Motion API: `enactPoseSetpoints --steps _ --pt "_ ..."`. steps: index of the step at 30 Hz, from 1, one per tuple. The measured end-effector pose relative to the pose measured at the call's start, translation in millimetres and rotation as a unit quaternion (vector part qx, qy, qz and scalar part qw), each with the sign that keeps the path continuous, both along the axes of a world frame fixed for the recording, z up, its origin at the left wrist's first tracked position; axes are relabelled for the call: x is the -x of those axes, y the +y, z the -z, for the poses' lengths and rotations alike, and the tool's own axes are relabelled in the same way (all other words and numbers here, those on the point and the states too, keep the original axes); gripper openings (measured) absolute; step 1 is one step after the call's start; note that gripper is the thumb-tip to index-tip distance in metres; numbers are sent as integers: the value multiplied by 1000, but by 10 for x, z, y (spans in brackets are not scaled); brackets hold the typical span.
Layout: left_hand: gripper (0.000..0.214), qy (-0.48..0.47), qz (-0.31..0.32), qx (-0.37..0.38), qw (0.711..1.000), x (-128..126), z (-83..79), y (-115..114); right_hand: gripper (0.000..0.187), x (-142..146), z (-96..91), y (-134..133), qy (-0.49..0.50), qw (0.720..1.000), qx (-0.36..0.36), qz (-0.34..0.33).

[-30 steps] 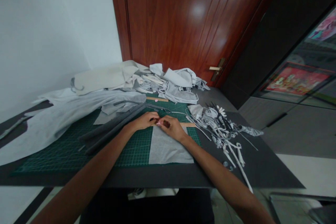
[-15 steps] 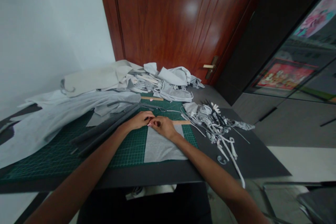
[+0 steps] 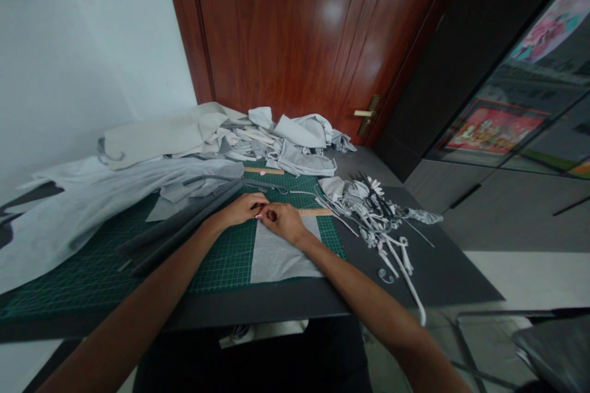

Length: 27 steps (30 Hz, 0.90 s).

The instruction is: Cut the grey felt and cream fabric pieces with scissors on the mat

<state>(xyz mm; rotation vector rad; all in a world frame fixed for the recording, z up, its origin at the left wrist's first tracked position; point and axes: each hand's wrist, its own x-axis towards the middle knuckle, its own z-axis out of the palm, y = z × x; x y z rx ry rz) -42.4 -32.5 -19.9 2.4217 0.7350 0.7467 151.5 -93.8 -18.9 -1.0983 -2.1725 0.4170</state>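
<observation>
My left hand [image 3: 246, 209] and my right hand [image 3: 284, 220] meet at the upper left corner of a light grey fabric piece [image 3: 281, 252]. A wooden ruler [image 3: 316, 212] lies along the far edge of this fabric, its left part hidden by my hands. The fingers of both hands are curled in, almost touching each other. Something small and pinkish shows at my right fingertips, too small to name. What the left fingers hold, if anything, is hidden. Under the fabric is a green cutting mat [image 3: 221, 267].
Left of my hands lie dark grey fabric strips [image 3: 184, 221] and a long light grey cloth [image 3: 101, 215]. Fabric scraps [image 3: 299, 147] are heaped at the back. Cut strips [image 3: 369, 215] tangle at the right, with dark scissors [image 3: 362, 179] partly among them. A second ruler [image 3: 271, 171] lies farther back.
The whole view has shifted slightly to the left. Both hands stay at the fabric's corner, their fingers almost unchanged.
</observation>
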Motion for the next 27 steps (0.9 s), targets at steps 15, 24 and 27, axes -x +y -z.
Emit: enactPoseSetpoints --steps 15,24,27 --pt "25 5 26 -1 1000 -20 -50 -36 14 -37 -21 -3 -13 1000 8 -1" --pt "27 7 22 1 1000 -16 -20 -19 13 -68 -50 -11 -20 1000 15 -4" --pt "26 10 21 2 1000 -15 -26 -20 13 -77 -63 -14 -22 1000 20 0"
